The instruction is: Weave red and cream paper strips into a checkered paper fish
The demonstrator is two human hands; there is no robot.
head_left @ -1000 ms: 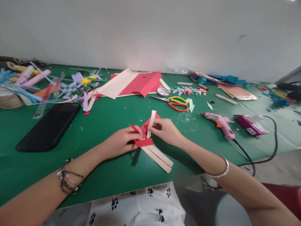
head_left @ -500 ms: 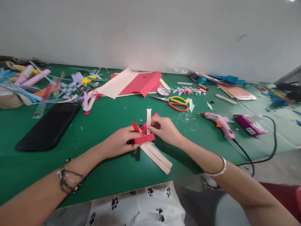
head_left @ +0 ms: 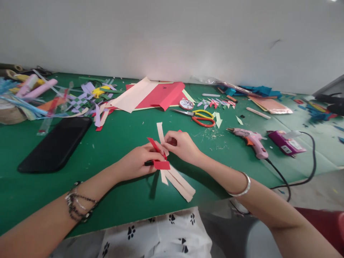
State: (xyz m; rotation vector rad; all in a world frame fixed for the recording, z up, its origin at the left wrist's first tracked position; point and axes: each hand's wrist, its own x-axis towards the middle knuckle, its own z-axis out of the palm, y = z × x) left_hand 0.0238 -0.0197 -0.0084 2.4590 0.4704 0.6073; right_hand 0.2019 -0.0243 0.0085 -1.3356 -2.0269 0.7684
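Red paper strips (head_left: 162,165) and cream paper strips (head_left: 180,183) cross each other in a bundle above the green table. My left hand (head_left: 146,157) is closed on the crossing from the left, its fingers around the red strips. From the right, my right hand (head_left: 181,145) pinches an upright cream strip (head_left: 160,132) between thumb and fingertips. Two long cream strips slant down to the right, and a shorter one hangs beneath the crossing. The crossing itself is mostly hidden by my fingers.
A black phone (head_left: 55,145) lies at left. Scissors (head_left: 200,116) and red and cream paper sheets (head_left: 158,94) lie beyond my hands. At right are a pink glue gun (head_left: 251,139) with its cord and a purple box (head_left: 286,142). Paper scraps (head_left: 80,100) are piled back left.
The upright cream strip has shifted left and now leans left, my right hand moving slightly left with it. A short cream end now shows below the crossing. The front red strip looks shorter.
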